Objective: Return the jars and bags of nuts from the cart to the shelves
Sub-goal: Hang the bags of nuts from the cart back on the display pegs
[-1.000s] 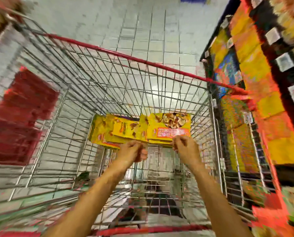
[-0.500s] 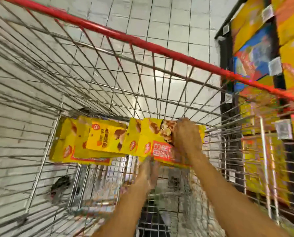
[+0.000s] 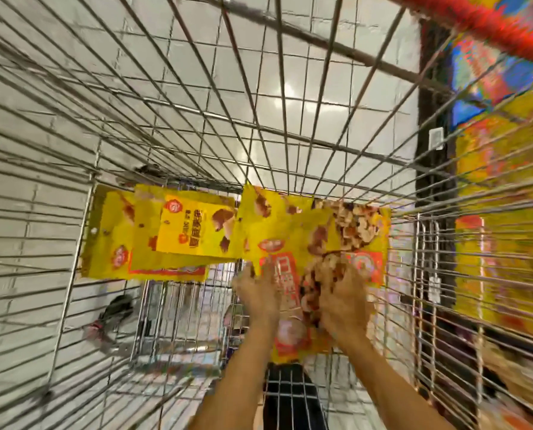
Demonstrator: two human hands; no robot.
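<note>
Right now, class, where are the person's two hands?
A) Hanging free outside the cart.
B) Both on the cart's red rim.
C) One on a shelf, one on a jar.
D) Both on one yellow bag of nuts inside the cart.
D: the left hand and the right hand are both on the rightmost yellow bag, down inside the wire cart.

No legible text on bags (image 3: 197, 231)

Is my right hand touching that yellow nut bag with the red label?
Touching. The head view shows the right hand curled over the front of the yellow nut bag, covering part of its printed nuts.
</note>
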